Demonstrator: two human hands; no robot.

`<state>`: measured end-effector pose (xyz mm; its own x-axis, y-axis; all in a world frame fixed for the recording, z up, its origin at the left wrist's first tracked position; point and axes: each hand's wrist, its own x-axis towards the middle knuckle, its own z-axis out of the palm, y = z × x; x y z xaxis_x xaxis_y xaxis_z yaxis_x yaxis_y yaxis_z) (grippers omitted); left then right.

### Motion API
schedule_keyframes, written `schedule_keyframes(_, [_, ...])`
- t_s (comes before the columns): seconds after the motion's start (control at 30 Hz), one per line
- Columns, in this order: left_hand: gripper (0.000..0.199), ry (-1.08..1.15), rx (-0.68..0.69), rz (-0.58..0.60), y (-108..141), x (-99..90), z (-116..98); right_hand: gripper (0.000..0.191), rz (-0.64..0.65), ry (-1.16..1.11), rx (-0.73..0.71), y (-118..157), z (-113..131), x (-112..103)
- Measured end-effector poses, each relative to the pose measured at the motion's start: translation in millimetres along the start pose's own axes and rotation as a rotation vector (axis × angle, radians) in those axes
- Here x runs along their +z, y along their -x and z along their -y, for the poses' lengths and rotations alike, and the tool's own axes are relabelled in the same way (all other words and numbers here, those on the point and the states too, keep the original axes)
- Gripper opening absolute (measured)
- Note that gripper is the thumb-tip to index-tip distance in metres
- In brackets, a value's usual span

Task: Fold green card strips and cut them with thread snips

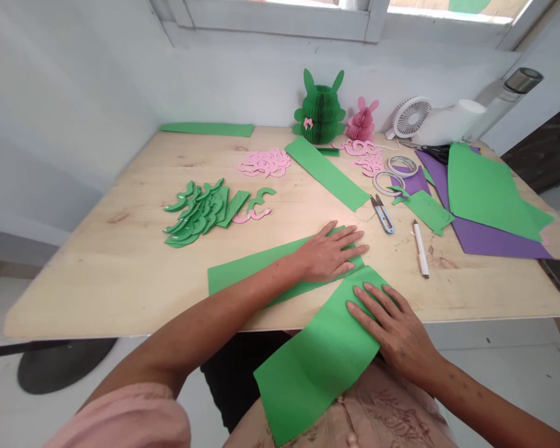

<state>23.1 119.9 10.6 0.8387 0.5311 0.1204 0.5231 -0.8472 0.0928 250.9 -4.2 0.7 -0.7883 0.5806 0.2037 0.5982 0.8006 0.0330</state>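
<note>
Two hands flat where green strip and green sheet met

Just right of the frame's centre, the left hand (329, 254) lay palm down on the right end of a green strip (252, 270), its grip spread flat and pinching nothing. The strip rested on the bench (121, 261), its long axis rising gently from left to right.

At lower centre, a green sheet (317, 354) ran on a slant from the strip's right end down over the near edge towards the lap. The right hand (389, 326) pressed its fingers flat along the sheet's upper right side; its thumb was hidden, so whether that grip pinched could not be told.

What seemed to matter most was the meeting of those two ends: it lay between the hands, just beside both, with the long axes at a sharp angle. Whether the ends were joined could not be told.
</note>
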Motion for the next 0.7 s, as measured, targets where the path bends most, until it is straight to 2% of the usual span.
schedule_keyframes(0.7, [0.049, 0.016, -0.017, 0.025, -1.5, 4.6, 0.6, 0.051, 0.022, -0.008, 0.015, 3.4, 1.5, -4.3])
